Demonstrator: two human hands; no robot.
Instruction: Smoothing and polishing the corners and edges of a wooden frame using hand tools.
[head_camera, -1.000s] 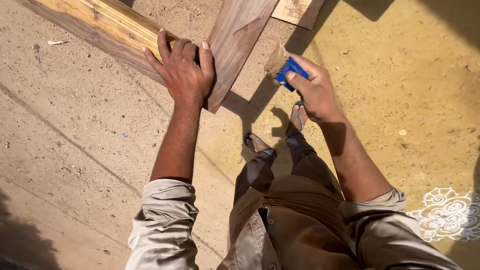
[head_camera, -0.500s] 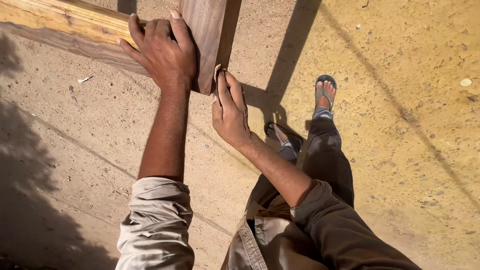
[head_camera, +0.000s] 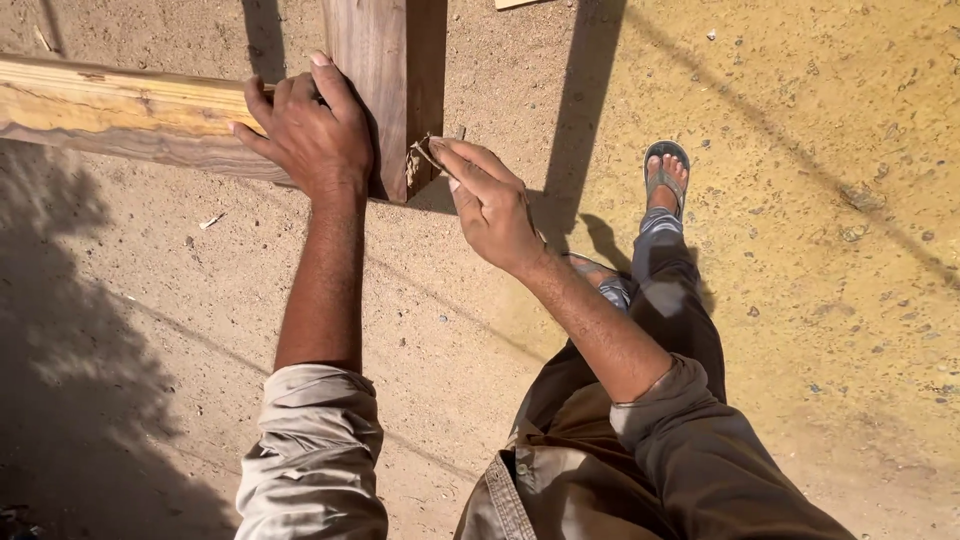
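My right hand (head_camera: 492, 205), just past centre toward twelve o'clock, pinches a small worn piece of sandpaper (head_camera: 424, 152) between thumb and fingers, pressing it to the lower end of the dark upright board (head_camera: 385, 90). At eleven o'clock my left hand (head_camera: 308, 135) lies fingers spread, gripping where that board meets the pale rough beam (head_camera: 110, 110) running off to nine. Sandy ground (head_camera: 800, 250) lies open from one to four o'clock, beyond my sandalled foot (head_camera: 665, 175).
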